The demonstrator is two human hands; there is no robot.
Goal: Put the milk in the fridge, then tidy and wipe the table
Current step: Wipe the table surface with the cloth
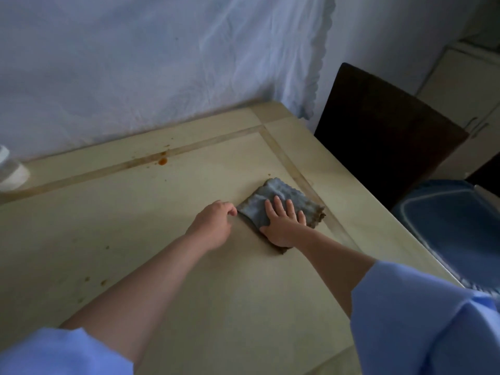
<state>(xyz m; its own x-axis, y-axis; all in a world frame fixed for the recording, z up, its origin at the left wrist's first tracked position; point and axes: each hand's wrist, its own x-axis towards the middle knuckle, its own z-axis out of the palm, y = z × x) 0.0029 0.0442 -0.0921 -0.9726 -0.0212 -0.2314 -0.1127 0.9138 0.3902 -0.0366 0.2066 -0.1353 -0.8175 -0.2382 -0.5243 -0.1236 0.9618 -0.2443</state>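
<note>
A folded grey cloth (281,194) lies flat on the pale wooden table (167,266), near its right side. My right hand (281,226) presses down on the cloth with the palm flat and fingers spread. My left hand (213,226) rests just left of it, fingers curled, pinching the cloth's left edge. An orange-brown stain (162,161) and small splashes mark the table near its far edge, by an inlaid strip. More small spots (95,280) sit at the near left.
A white container (12,171) stands at the far left, cut off by the frame edge. A dark chair back (384,131) rises beyond the table's right side, with a blue-cushioned seat (454,223) nearer. A pale cloth (162,63) hangs behind the table. Cream cabinets (465,85) are at the far right.
</note>
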